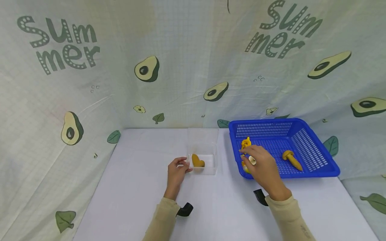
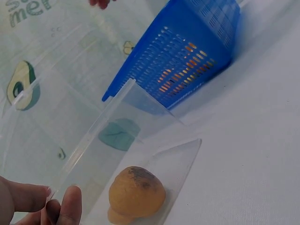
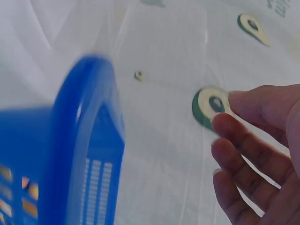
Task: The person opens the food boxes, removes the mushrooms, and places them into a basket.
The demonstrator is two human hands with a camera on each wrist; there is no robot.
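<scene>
A toy mushroom (image 1: pixel 197 161) lies inside the clear plastic box (image 1: pixel 202 154) near the middle of the white worktop (image 1: pixel 135 187); the left wrist view shows its rounded tan cap (image 2: pixel 137 191) resting on the box floor. The left hand (image 1: pixel 176 172) rests at the box's left wall, its fingers (image 2: pixel 70 205) lightly curled round the rim in a pinch, steadying it. To the right, well apart from the box, stands the blue basket (image 1: pixel 313 147), with more yellow-orange toy pieces in it: one near its left wall (image 1: pixel 245 143) and a longer mushroom (image 1: pixel 292 159) toward its right side. The right hand (image 1: pixel 262 165) reaches over the basket's near-left corner, just beside the yellow pieces there. In the right wrist view its fingers (image 3: pixel 243 150) look loosely spread and nothing shows between them; the head view hides the fingertips, so I cannot tell for sure whether they already touch a piece.

By my reading, the step in hand is picking the next piece out of the basket for the box. The next move would call for closing the fingers on one small piece at the basket's corner, lifting it clear of the rim and carrying it leftward to the open top of the box, while the left hand holds that light box firm
</scene>
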